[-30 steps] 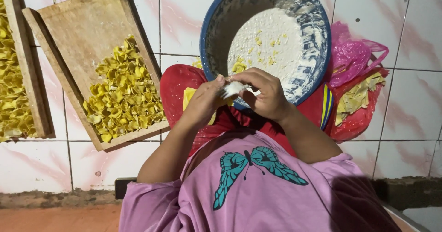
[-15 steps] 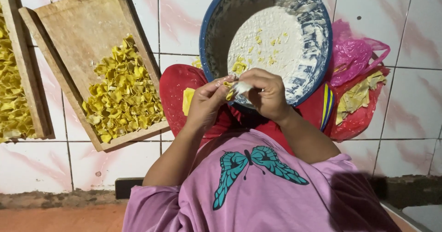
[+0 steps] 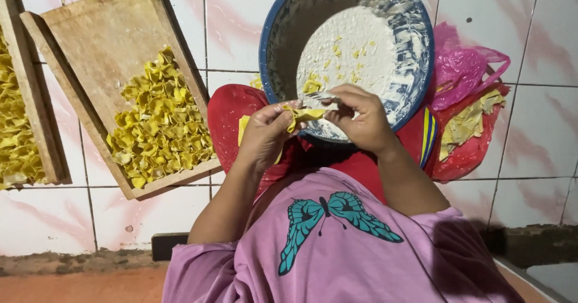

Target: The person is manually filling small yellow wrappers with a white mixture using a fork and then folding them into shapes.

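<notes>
We see both hands meeting in front of the person's chest, just at the near rim of a blue bowl. The left hand pinches one end of a yellow dough wrapper between thumb and fingertips, its grip clenched on the piece. The right hand grasps the other end, its fingers curled over a small metal utensil (we cannot tell whether it is a spoon or a knife) that points toward the wrapper. The wrapper hangs folded between the two hands, touching both, above a red cushion-like thing on which a few flat yellow sheets lie.

The bowl holds a pale white paste flecked with yellow scraps and smeared up the walls. To the left, a wooden tray lies on the tiled floor, carrying a heap of folded yellow dumplings in its lower half. A second wooden tray at the left edge is filled with more of them. To the right of the bowl sit a pink plastic bag and a red bag holding yellow sheets. The person wears a pink shirt with a teal butterfly.
</notes>
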